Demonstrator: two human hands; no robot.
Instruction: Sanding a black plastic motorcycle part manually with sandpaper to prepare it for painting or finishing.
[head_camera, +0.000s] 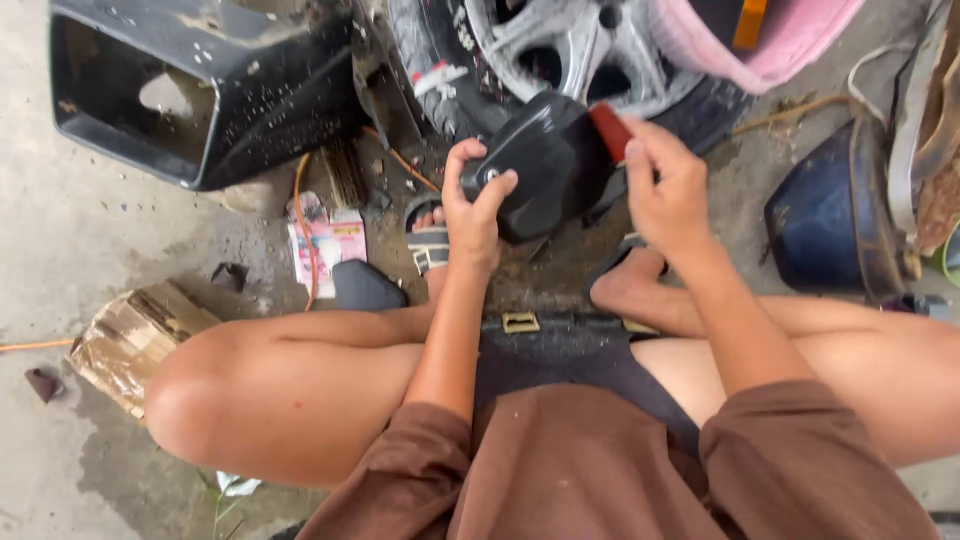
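I squat on a concrete floor. My left hand (473, 205) grips the near edge of a glossy black plastic cover (550, 160) and holds it up in front of a motorbike wheel (560, 50). My right hand (668, 190) pinches a red-handled tool (610, 130) whose tip meets the cover's right side. What kind of tool it is I cannot tell; its tip is hidden behind the cover.
A large black plastic body panel (200, 90) lies at the upper left. An orange cable (300, 220) runs past a pink packet (328, 242). A cardboard piece (130, 340) sits by my left knee. A dark blue shell (825, 215) rests at the right.
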